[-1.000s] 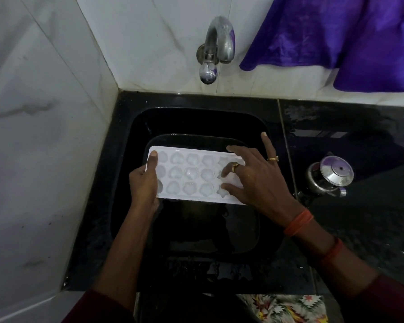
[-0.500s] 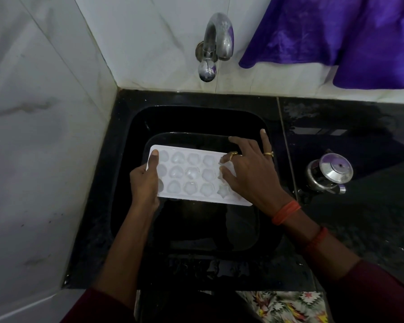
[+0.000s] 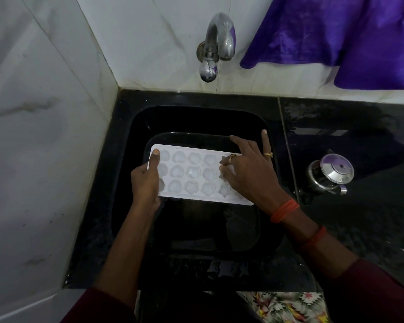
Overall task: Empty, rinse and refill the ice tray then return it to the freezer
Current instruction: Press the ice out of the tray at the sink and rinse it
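- A white ice tray is held over a black sink.
- The left hand grips its left end, thumb on top.
- The right hand rests on its right end, fingers spread.
- A shiny tap sticks out of the far wall.
- A steel pot sits on the right.

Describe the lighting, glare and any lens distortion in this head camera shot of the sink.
Head view: the marble wall tiles are brightly lit, while the black sink is dark and hard to read; bright highlights sit on the chrome tap and steel vessel; the white ice tray stands out against the dark; wide-angle bending curves the tile joints; both hands look sharp.
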A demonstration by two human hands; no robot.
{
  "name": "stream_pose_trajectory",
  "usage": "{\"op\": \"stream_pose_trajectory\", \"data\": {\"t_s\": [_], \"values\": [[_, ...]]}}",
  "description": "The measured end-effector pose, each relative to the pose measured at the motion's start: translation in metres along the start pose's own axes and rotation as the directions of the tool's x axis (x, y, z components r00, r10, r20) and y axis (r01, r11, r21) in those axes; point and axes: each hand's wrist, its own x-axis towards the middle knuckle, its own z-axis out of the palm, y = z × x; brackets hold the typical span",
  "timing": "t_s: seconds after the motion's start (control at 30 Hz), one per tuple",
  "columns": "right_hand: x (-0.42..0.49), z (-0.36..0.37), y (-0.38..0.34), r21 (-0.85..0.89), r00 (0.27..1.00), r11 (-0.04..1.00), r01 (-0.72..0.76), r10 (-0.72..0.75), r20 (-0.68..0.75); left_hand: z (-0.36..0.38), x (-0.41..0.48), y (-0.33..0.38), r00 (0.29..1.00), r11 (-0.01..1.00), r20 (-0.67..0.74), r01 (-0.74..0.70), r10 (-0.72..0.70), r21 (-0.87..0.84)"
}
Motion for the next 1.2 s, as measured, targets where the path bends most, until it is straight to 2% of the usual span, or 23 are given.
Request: {"op": "stream_pose_trajectory", "data": {"t_s": [0.2, 0.53, 0.77, 1.2], "values": [[0.0023, -0.0026, 0.0008, 0.005, 1.000, 1.000, 0.006, -0.006, -0.030, -0.0004, -0.0008, 0.0017, 1.000, 1.000, 0.017, -0.007, 0.007, 0.007], [0.0055, -0.0010, 0.0033, -0.074, 0.993, 0.995, 0.065, -0.057, 0.103, 0.0015, -0.0021, -0.0006, 1.000, 1.000, 0.026, -0.013, 0.012, 0.020], [0.0049, -0.0050, 0.0050, -0.055, 0.999, 0.998, 0.021, -0.020, 0.033, 0.0003, -0.0006, -0.0008, 1.000, 1.000, 0.024, -0.019, 0.019, 0.012], [0.0054, 0.0008, 0.0032, -0.041, 0.997, 0.999, 0.021, -0.018, 0.078, 0.0013, -0.0010, -0.0011, 1.000, 1.000, 0.030, -0.009, 0.009, 0.002]]}}
